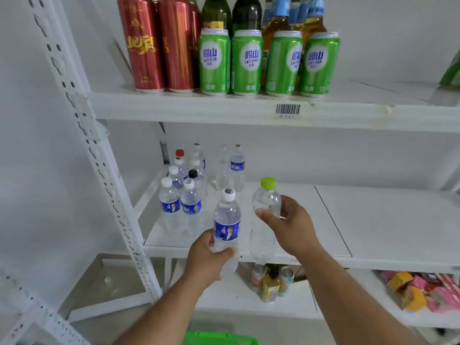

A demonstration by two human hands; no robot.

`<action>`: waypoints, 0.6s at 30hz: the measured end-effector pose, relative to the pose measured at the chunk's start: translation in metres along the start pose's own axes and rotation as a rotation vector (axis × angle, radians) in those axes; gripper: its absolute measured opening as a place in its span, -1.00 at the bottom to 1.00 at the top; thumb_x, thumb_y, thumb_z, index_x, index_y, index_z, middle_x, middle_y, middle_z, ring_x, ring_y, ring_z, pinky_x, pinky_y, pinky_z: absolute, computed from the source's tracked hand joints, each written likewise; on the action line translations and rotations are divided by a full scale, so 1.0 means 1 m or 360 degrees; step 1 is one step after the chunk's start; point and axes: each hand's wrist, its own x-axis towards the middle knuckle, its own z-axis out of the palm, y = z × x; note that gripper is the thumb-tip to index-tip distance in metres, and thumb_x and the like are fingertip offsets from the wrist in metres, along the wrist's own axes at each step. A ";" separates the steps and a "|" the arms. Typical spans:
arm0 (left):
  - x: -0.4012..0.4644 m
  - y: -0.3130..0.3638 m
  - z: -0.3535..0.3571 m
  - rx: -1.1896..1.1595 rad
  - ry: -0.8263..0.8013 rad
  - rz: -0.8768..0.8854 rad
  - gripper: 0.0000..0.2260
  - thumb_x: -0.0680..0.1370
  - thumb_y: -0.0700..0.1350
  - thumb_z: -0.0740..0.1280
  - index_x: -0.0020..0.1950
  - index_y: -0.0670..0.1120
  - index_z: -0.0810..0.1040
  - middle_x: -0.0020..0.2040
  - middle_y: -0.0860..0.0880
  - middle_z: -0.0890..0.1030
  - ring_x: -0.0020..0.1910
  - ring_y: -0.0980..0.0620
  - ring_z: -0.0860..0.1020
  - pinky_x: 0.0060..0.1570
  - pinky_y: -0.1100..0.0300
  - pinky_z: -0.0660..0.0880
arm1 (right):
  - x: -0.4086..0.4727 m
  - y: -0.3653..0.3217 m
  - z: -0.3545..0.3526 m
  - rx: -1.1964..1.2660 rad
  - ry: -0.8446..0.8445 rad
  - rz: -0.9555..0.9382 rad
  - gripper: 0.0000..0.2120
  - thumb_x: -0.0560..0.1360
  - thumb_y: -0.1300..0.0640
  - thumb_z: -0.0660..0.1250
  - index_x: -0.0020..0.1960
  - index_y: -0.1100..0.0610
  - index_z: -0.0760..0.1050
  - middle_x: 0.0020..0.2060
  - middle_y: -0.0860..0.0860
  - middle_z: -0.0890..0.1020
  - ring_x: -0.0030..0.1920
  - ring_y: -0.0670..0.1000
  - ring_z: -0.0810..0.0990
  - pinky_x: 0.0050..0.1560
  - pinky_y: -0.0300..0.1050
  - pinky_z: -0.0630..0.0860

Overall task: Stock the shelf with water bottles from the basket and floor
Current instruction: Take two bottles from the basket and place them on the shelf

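At frame center, the left hand grips a blue-labelled water bottle and the right hand grasps a green-capped clear bottle, both before the middle shelf; a green basket sits bottom center.

four green cans, two red cans, two held water bottles, one green basket.

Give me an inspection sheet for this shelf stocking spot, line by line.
Surface: white middle shelf, right part bare.
Job's things: blue-label bottle and green-cap bottle in hand; stocked water bottles grouped at left; green basket below.
Clutter: drinks and snack packs on the lower shelf.
Grippers: left hand grips the blue-label bottle; right hand holds the green-cap bottle.
Cables: nothing seen.
Surroundings: green cans and red cans above.
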 end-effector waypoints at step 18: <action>0.173 -0.024 0.033 0.0048 0.0046 0.0006 -0.70 0.36 -0.08 0.54 -0.02 0.14 0.51 -0.03 0.20 0.53 -0.03 0.28 0.47 -0.15 0.42 0.34 | 0.166 0.046 0.065 -0.0043 -0.0006 0.0089 -0.85 0.38 -0.09 0.53 -0.16 -0.22 0.55 -0.24 -0.36 0.66 -0.20 -0.31 0.63 -0.26 -0.38 0.48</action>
